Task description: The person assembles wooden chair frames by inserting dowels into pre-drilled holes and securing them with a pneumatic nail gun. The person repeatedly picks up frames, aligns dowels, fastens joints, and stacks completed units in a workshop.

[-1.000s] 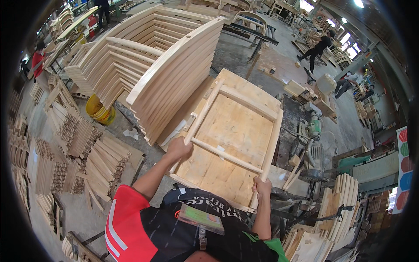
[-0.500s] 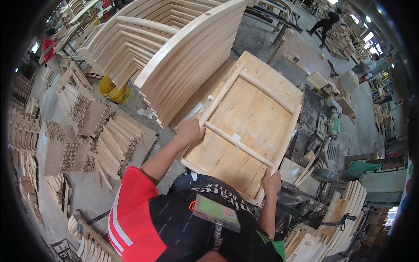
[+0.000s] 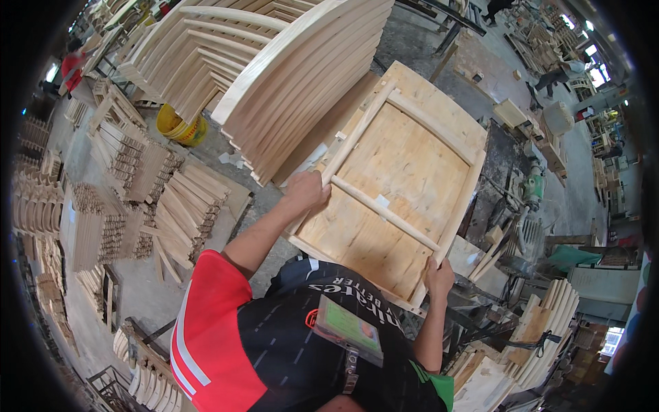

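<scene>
A pale wooden chair-back-like frame (image 3: 386,214) lies on a plywood board (image 3: 384,165) in front of me. It has two long side rails, a curved far crossbar (image 3: 431,128) and a straighter crossbar nearer to me. My left hand (image 3: 307,191) is closed around the left side rail, close to where the near crossbar joins it. On the other side, my right hand (image 3: 439,276) grips the right rail near that crossbar's right end. Both sets of fingers are partly hidden by the wood. A small white patch (image 3: 382,200) shows beside the near crossbar.
A tall stack of similar curved frames (image 3: 309,75) stands just left of the board. Beyond it is a yellow bucket (image 3: 182,125). Piles of wooden slats (image 3: 189,213) cover the floor at left. A green motor-like machine (image 3: 533,185) and more timber (image 3: 542,336) are at right.
The whole view has shifted slightly, so the board and surroundings sit higher in the picture. Both hands keep their hold on the frame. A distant person at upper right has moved.
</scene>
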The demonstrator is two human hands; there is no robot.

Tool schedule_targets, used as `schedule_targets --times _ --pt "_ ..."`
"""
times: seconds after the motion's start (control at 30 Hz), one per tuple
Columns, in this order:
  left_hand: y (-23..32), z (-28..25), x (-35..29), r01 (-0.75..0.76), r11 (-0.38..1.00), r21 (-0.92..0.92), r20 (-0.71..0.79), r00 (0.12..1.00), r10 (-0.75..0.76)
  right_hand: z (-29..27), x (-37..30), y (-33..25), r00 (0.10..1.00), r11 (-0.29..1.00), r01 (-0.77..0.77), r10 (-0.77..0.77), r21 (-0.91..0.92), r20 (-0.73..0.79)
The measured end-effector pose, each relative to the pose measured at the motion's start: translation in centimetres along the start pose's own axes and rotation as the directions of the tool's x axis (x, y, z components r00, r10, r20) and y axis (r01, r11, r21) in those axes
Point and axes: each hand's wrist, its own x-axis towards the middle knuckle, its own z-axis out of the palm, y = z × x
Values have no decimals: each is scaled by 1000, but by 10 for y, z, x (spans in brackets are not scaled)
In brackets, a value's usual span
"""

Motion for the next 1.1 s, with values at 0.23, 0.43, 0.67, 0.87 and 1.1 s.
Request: schedule_targets --times 0.23,0.43,0.67,0.87,1.1 --pt "19 -55 27 -50 997 65 130 991 41 -28 46 27 983 986 -61 32 157 181" --pt "32 -59 80 -66 996 -52 -11 998 66 -13 114 13 993 978 -94 77 186 94" --pt "27 -28 96 -55 988 -144 -90 995 43 -5 110 -7 993 965 -108 94 240 66" --pt "28 -15 92 -55 963 -264 -131 991 20 -13 112 -10 976 956 -204 181 211 124" --pt "21 -7 91 -88 945 -315 -181 983 31 -14 114 -31 903 842 -418 345 341 255"
